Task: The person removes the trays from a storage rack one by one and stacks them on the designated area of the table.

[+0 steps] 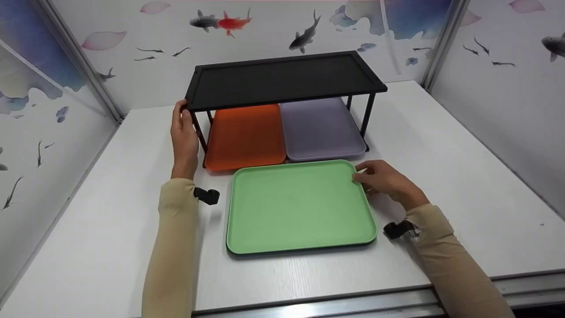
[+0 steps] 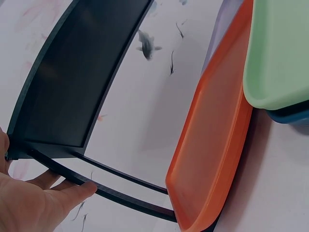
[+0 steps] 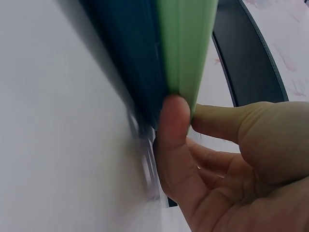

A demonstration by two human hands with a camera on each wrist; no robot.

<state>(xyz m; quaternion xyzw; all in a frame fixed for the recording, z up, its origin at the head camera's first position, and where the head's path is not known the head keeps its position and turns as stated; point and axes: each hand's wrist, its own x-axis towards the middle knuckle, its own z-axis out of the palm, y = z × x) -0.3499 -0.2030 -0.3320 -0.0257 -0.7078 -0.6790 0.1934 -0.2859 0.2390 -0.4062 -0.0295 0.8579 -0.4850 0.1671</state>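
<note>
A black two-level rack (image 1: 287, 81) stands at the back of the table. My left hand (image 1: 184, 141) grips its front left corner, with the thumb along the leg (image 2: 130, 200). On the rack's lower level lie an orange tray (image 1: 247, 137) and a purple tray (image 1: 322, 128), side by side. In front of them a green tray (image 1: 300, 207) rests on top of a dark blue tray (image 3: 128, 53), which is mostly hidden. My right hand (image 1: 383, 180) pinches the green tray's edge near its far right corner, thumb on the rim.
White panels with painted fish (image 1: 304, 33) enclose the white table (image 1: 441, 145) at the back and both sides. A metal rail (image 1: 318, 307) runs along the front edge. Each wrist carries a small black camera (image 1: 207, 196).
</note>
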